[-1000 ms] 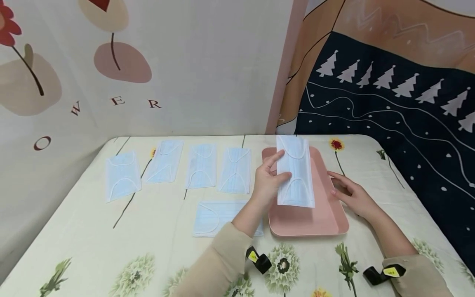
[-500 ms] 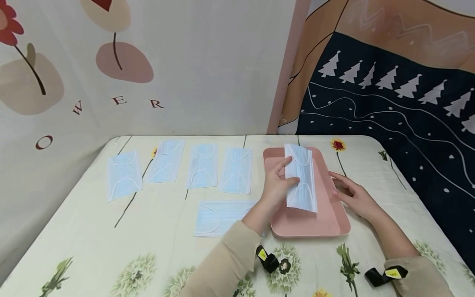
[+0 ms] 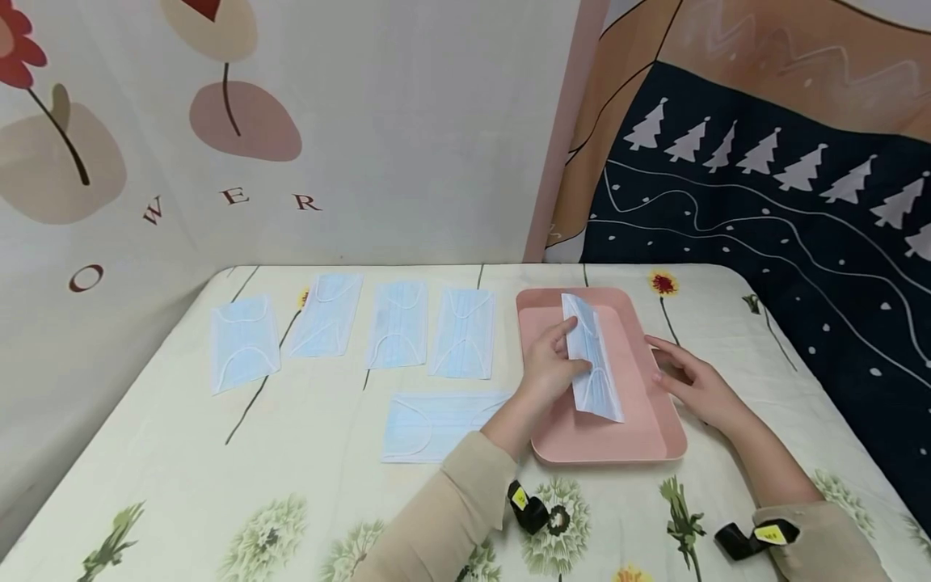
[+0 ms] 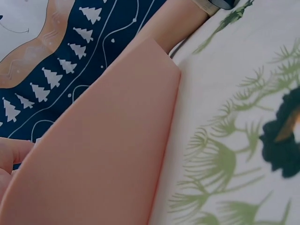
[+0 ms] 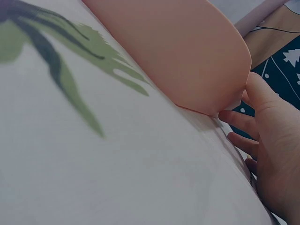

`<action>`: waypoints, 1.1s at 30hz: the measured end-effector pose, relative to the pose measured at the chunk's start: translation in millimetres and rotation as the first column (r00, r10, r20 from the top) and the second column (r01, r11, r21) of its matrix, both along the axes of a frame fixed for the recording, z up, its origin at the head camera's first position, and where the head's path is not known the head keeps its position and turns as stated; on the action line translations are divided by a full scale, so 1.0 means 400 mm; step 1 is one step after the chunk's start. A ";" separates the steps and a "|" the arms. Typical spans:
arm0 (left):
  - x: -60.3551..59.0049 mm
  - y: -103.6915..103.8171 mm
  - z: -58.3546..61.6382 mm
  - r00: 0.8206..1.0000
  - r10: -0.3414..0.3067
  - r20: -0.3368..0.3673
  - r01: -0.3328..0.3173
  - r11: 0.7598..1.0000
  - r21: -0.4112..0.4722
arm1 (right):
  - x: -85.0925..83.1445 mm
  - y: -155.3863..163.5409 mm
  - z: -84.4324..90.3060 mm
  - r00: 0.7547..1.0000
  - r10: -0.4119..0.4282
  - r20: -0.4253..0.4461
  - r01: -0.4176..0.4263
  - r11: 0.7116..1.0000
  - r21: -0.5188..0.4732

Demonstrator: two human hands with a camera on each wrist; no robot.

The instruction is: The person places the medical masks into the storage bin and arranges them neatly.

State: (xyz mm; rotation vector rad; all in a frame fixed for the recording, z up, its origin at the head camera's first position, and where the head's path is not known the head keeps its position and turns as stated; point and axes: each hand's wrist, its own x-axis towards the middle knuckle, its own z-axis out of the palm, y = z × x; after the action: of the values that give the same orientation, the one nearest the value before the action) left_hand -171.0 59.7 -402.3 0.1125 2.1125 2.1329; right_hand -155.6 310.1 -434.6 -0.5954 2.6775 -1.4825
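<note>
My left hand (image 3: pixel 547 373) pinches a light-blue face mask (image 3: pixel 595 372) by its left edge, thumb and fingers on it. The mask hangs tilted over the pink tray (image 3: pixel 633 443), slightly bowed, its white ear loops facing up. At the tray's right side, my right hand (image 3: pixel 694 386) holds the rim, thumb over the edge and fingers against the outer wall. In the right wrist view, the thumb and fingertips of the right hand (image 5: pixel 276 133) meet the tray corner (image 5: pixel 187 56). The left wrist view is mostly filled by the tray's outer wall (image 4: pixel 112 136), with little of the left hand (image 4: pixel 10 157) showing.
Several more face masks lie flat left of the tray: an upright row with one mask (image 3: pixel 245 343) at the far left, and a sideways mask (image 3: pixel 429 428) nearer, partly behind the left forearm. A flowered cloth (image 3: pixel 313 469) covers the table. Printed curtains (image 3: pixel 407 145) stand behind.
My left hand has moved right and a little down with the mask, lowering it over the tray, and the mask has turned more edge-on. The right hand stays at the tray's side.
</note>
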 end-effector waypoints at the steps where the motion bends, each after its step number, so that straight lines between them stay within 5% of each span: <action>1: -0.001 0.000 -0.001 1.000 -0.002 -0.006 0.002 1.000 -0.021 | 0.000 0.000 0.000 1.000 0.002 -0.001 -0.002 1.000 -0.001; 5: -0.005 0.002 -0.007 0.999 -0.018 -0.028 0.013 0.987 -0.158 | -0.002 0.000 0.002 1.000 -0.004 0.001 0.004 1.000 -0.002; 11: -0.007 0.003 -0.014 0.994 -0.085 -0.070 0.045 0.895 -0.444 | -0.004 -0.001 0.001 1.000 -0.002 -0.003 0.002 1.000 0.000; 20: 0.002 0.010 -0.018 0.981 -0.146 -0.127 0.051 0.828 -0.558 | -0.004 -0.002 0.001 1.000 -0.020 0.021 0.020 1.000 0.015; 28: 0.013 0.019 -0.015 0.980 -0.177 -0.092 0.043 0.639 -0.768 | -0.001 -0.002 0.003 1.000 -0.015 0.026 0.015 1.000 0.012; 33: 0.018 0.020 -0.017 0.980 -0.187 -0.071 0.049 0.567 -0.822 | 0.001 -0.002 0.004 0.999 -0.028 0.044 0.027 0.999 0.031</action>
State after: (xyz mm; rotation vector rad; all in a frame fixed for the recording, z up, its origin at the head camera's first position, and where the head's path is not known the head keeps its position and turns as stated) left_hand -163.6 67.9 -409.0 0.3043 2.8469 0.8843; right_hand -155.3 309.1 -433.1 -0.5195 2.6803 -1.4412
